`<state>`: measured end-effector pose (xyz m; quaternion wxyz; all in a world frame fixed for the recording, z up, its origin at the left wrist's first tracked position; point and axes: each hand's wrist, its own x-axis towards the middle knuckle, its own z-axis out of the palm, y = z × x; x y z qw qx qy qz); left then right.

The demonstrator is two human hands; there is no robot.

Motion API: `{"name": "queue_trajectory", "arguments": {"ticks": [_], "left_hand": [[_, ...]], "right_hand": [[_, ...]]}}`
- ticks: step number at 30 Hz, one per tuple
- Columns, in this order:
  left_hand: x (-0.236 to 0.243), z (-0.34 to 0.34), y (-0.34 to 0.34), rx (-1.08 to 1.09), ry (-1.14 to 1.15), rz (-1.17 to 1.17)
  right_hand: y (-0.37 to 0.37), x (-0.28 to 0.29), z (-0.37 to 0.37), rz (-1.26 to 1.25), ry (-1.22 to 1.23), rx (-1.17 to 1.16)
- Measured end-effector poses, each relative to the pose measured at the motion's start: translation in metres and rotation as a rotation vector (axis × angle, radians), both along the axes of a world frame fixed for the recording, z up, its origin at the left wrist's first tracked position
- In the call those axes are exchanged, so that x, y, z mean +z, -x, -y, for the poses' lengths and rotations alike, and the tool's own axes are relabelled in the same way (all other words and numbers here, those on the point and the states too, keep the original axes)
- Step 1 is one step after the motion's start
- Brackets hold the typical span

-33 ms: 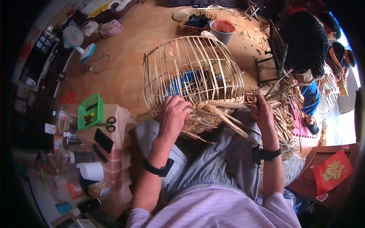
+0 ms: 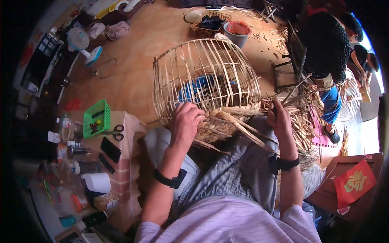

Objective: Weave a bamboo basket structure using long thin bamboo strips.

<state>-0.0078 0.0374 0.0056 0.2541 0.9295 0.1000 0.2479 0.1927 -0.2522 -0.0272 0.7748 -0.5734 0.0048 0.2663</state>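
In front of me, a basket frame of thin pale ribs (image 2: 219,60) lies on its side, with a band of braided straw (image 2: 219,128) along its near edge by my lap. My left hand (image 2: 187,123) curls its fingers over that braided edge. Loose flat straw strands (image 2: 245,131) stick out from the braid towards my right knee. Further right, clear of the basket, my right hand (image 2: 280,121) is closed in a fist. Something slim and dark shows at its top, against the straw behind, and I cannot make out what it is. Blue material (image 2: 194,88) shows through the ribs.
At left, a cloth-covered table (image 2: 126,162) holds a green plastic basket (image 2: 97,117), black-handled scissors (image 2: 117,133), a phone (image 2: 110,150) and a white cup (image 2: 98,182). Loose straw (image 2: 302,137) is heaped at my right. Beyond it sits another person (image 2: 324,48). A bucket (image 2: 238,32) stands ahead.
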Motion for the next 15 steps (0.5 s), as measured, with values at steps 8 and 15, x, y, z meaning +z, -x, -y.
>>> {"name": "queue_trajectory", "arguments": {"ticks": [8,15], "left_hand": [[0.024,0.022,-0.013,0.009,-0.070,0.034],[0.017,0.044,-0.040,-0.114,-0.057,-0.165]], "right_hand": [[-0.020,-0.004,0.000,-0.116,-0.049,0.069],[-0.045,-0.022,-0.019,0.081,0.135,0.083]]}}
